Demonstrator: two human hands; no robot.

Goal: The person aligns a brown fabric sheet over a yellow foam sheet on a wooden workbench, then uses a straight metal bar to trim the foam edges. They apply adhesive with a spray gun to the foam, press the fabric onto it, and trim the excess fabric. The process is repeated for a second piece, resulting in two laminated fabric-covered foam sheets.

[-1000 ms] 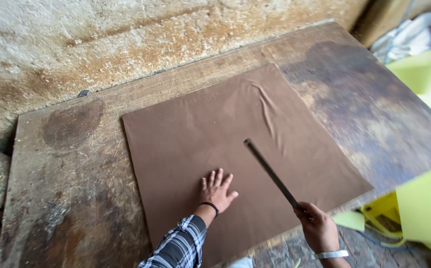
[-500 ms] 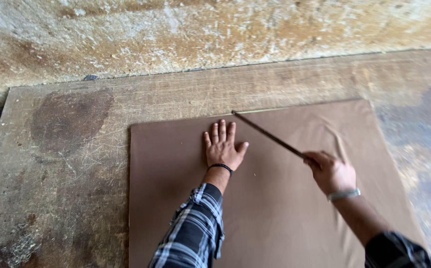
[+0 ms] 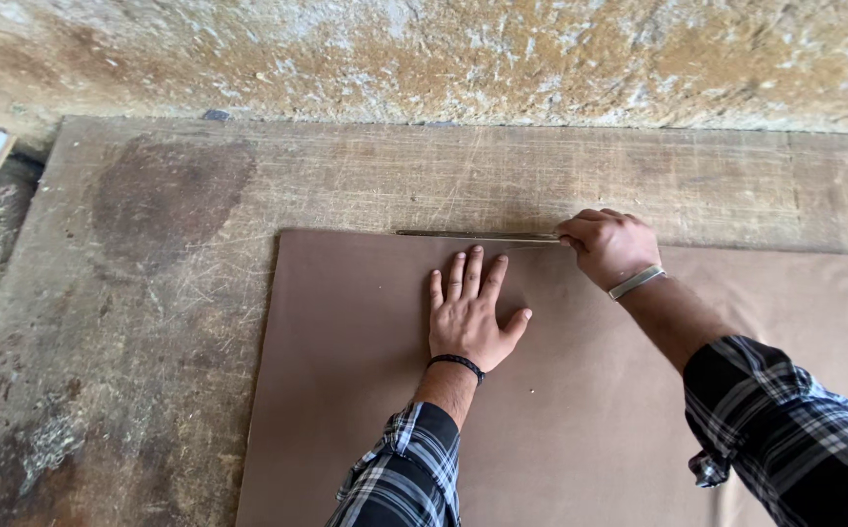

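Two hands are on the work. Your left hand (image 3: 469,312) lies flat, fingers spread apart, palm down on the brown sheet (image 3: 561,390), just below its far edge. Your right hand (image 3: 607,246) is closed around the near end of a thin dark metal strip (image 3: 473,235), which lies level along the sheet's far edge and points to your left. The sheet rests flat on the scratched wooden bench (image 3: 151,293), close to the stained wall (image 3: 424,59). A dark round stain (image 3: 172,190) marks the bench left of the sheet.
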